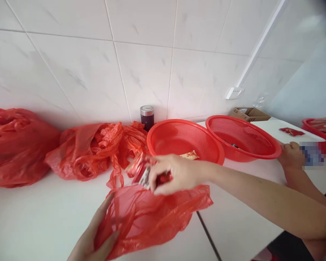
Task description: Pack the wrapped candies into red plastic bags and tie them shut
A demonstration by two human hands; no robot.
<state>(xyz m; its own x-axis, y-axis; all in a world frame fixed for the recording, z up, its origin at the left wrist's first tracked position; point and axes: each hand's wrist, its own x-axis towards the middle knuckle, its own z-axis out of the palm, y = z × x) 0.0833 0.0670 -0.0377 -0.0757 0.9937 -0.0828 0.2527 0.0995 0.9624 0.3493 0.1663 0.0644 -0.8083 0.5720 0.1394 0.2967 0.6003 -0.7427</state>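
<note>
At the lower left, my left hand (97,232) grips the open edge of a thin red plastic bag (154,224). The bag spreads rightward above the white table, its mouth toward the wall. Over that mouth my right hand (174,174), reaching in from the right, pinches a bunch of small packets (143,174), some shiny red and one whitish. My fingers hide part of them, and their print is blurred. Just behind this hand stands a red mesh basket (183,125) with a yellow packet (190,155) inside.
A second red basket (244,125) holds a few small items. Piled bags (19,148) and crumpled bags (87,152) lie left, beside a dark cup (147,117). A cardboard box (250,114) sits behind. Other people's hands (290,156) work at right, near another basket (308,125).
</note>
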